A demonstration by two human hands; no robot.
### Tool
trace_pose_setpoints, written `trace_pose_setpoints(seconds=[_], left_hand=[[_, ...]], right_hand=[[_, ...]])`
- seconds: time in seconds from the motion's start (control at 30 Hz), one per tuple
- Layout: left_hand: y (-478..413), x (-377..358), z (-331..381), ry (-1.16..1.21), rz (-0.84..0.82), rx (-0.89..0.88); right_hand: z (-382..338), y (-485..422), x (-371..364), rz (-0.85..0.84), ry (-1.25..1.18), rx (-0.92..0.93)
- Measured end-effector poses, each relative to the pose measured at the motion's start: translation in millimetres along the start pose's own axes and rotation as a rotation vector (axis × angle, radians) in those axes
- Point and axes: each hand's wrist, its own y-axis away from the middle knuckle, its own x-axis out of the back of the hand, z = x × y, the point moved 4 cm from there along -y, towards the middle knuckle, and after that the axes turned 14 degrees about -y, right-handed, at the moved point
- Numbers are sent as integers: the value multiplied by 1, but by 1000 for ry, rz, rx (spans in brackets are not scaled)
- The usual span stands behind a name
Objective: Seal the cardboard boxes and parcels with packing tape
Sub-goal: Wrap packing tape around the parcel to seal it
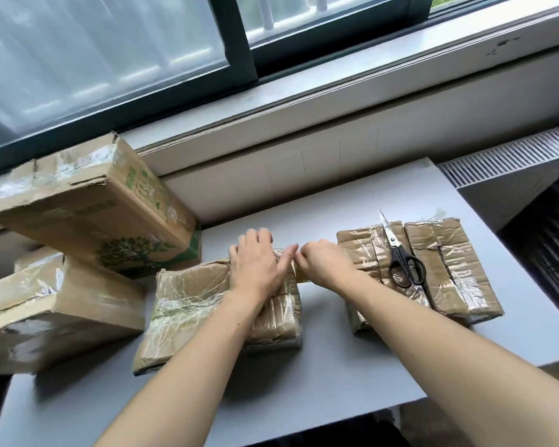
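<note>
Fingers (255, 238) of left hand (255, 266) press parcel (188, 304); right hand (323, 262) curls alongside.

The scissors (396, 246) had black handles and silvery blades. Under them lay a brown cardboard parcel (446, 250) striped with glossy clear tape (463, 285). Far left of the scissors, a brown box (88, 201) bore a green tree print. The worktop (336, 366) was pale grey.

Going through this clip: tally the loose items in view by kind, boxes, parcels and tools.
Large cardboard boxes: 2
Flat taped parcels: 2 (the right one may be two pieces side by side; cannot tell)
Scissors: 1
Total: 5
</note>
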Motion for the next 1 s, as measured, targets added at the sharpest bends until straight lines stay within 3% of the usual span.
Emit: trace_pose_setpoints(seconds=[0.07,0.27,0.53,0.63,0.8,1.0], left_hand=[[11,15,1,-96,-35,106],[31,20,17,-257,-440,294],[34,19,26,-361,-630,390],[38,17,27,-369,-636,421],[33,8,35,-373,-539,320],[31,20,22,-311,-539,218]], right_hand=[[2,-2,2,-51,-126,14],[10,-3,11,-101,-294,-5],[21,-2,4,-114,-382,-7],[20,-2,1,-117,-441,20],[21,-3,-6,-132,-446,18],[18,2,-3,-148,-445,46]])
